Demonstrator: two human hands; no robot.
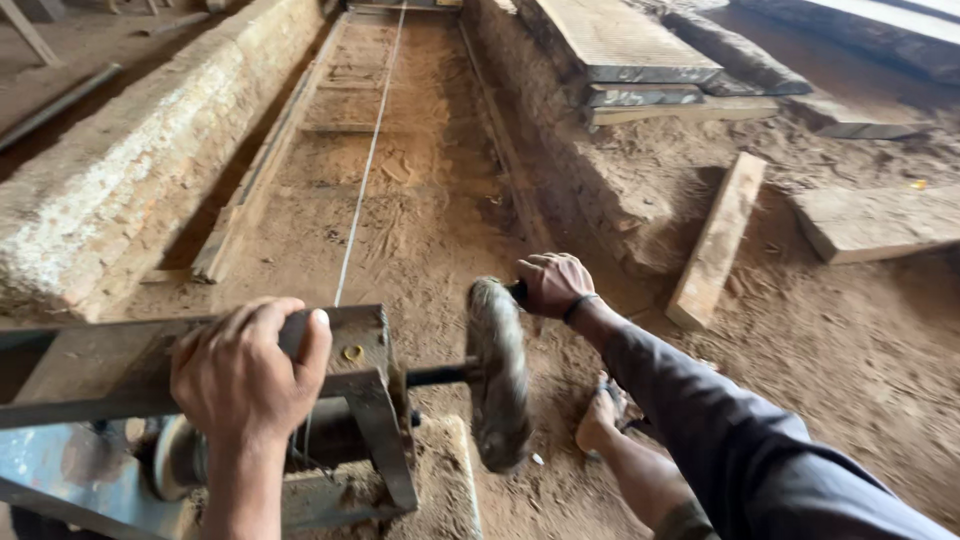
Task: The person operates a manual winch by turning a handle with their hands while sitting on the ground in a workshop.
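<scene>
The left hand (245, 375) grips the top of a metal frame (350, 345). The right hand (553, 284) holds the handle on a blurred wheel (498, 375), beside the frame, above the sawdust floor (430, 230).

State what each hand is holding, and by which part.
Left hand grips the metal frame by its top edge. Right hand grips the blurred handwheel at its upper rim.
</scene>
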